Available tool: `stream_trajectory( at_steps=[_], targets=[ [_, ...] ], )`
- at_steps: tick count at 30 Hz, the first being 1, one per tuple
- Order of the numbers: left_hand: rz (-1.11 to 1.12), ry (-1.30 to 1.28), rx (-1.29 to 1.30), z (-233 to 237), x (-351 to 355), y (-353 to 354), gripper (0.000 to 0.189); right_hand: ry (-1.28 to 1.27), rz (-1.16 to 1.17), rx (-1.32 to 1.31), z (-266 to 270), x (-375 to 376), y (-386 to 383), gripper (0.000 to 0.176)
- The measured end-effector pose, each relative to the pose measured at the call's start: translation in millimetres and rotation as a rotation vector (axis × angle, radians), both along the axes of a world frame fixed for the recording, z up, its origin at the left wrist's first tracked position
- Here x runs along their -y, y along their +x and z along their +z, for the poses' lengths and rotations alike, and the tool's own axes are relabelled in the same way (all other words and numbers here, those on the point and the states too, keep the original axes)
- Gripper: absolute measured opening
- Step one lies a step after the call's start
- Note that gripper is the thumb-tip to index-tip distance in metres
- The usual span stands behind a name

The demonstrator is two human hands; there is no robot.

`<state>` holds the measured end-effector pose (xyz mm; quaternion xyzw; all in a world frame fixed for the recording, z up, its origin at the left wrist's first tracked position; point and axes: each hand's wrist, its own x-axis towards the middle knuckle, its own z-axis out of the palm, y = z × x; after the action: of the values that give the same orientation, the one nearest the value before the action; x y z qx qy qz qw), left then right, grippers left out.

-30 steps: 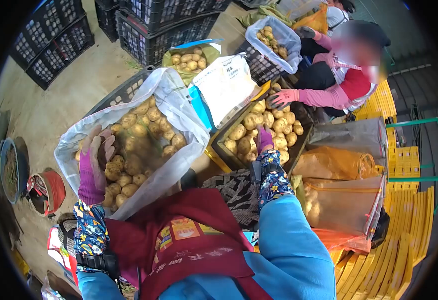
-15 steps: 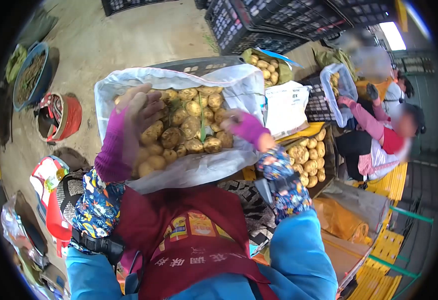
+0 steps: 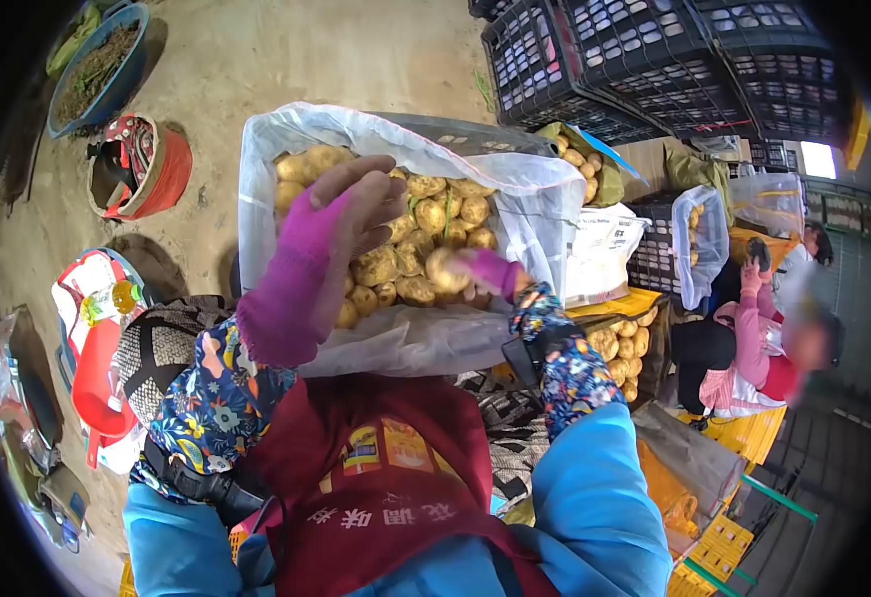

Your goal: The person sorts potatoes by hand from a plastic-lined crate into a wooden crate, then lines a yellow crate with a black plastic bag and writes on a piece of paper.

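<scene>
A crate lined with a translucent white bag point(image 3: 425, 343) holds several potatoes point(image 3: 415, 249). Over its left half, my left hand point(image 3: 341, 214) is raised in a purple fingerless glove, fingers apart, with nothing in it. My right hand point(image 3: 483, 274), gloved the same way, is at the crate's right part, its fingers around a potato point(image 3: 445, 270). Motion blurs that hand a little. A thin green strand lies on the potatoes between the hands.
Black crates point(image 3: 604, 60) are stacked at the upper right. A white printed sack point(image 3: 602, 254) and another potato crate point(image 3: 619, 353) are right of the lined crate. A co-worker point(image 3: 754, 338) sits farther right. A red bucket point(image 3: 162, 169) and blue basin point(image 3: 102, 70) stand left.
The view has shifted, so the crate appears farther right. My right hand has come down onto the potatoes and now holds one. My left hand remains raised over the crate.
</scene>
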<state>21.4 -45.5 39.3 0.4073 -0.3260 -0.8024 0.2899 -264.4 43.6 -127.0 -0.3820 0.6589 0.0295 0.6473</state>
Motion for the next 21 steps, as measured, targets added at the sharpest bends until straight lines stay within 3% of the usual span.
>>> stream_trajectory(
  at_steps=[1, 4, 5, 6, 7, 9, 11, 12, 14, 15, 16, 19, 21],
  targets=[
    [-0.012, 0.014, 0.031, -2.5, -4.9, -3.8, 0.047, -0.126, -0.154, 0.051, 42.6, 4.3, 10.2, 0.052],
    [-0.074, 0.144, 0.161, -4.4, -25.1, -21.8, 0.05, -0.282, -0.237, 0.33, 83.2, 18.5, 14.5, 0.035],
    [-0.097, 0.198, 0.211, -2.8, -29.4, -26.7, 0.051, -0.535, -0.117, 0.205, 90.3, 18.2, 27.8, 0.033],
    [-0.193, 0.241, 0.119, 0.7, -29.6, -29.0, 0.051, -0.781, -0.011, 0.025, 97.4, 17.8, 41.1, 0.031],
    [-0.154, 0.22, 0.005, -3.2, -30.5, -31.0, 0.05, -1.006, 0.099, -0.106, 74.0, 16.6, 37.0, 0.029],
    [-0.075, 0.184, -0.221, -18.8, -31.6, -29.7, 0.048, -0.986, 0.027, -0.163, 66.5, 25.2, 32.1, 0.027],
    [-0.065, 0.021, -0.225, -21.6, -30.1, -27.0, 0.046, -0.489, -0.311, -0.002, 81.0, 44.6, 31.7, 0.026],
    [-0.059, 0.006, -0.243, -20.8, -27.9, -25.9, 0.046, -0.383, -0.269, 0.001, 48.8, 43.4, 20.7, 0.036],
    [-0.054, 0.041, -0.297, -17.3, -22.5, -22.6, 0.045, -0.303, 0.465, -0.387, -25.7, 29.9, -9.5, 0.049],
    [-0.054, 0.09, -0.33, -15.5, -19.8, -20.2, 0.045, -0.08, 0.735, -0.486, -46.4, 27.9, -10.0, 0.048],
    [-0.035, 0.09, -0.299, -21.0, -19.4, -19.9, 0.043, -0.071, 0.875, -0.505, -50.7, 15.2, -10.2, 0.047],
    [-0.082, 0.145, -0.358, -14.1, -12.2, -17.5, 0.041, -0.071, 0.763, -0.624, -73.8, -19.0, -21.6, 0.053],
    [-0.163, -0.464, -0.232, -34.3, -10.7, -16.0, 0.044, -0.037, 0.761, -0.654, -75.0, -27.2, -23.3, 0.057]
  ],
)
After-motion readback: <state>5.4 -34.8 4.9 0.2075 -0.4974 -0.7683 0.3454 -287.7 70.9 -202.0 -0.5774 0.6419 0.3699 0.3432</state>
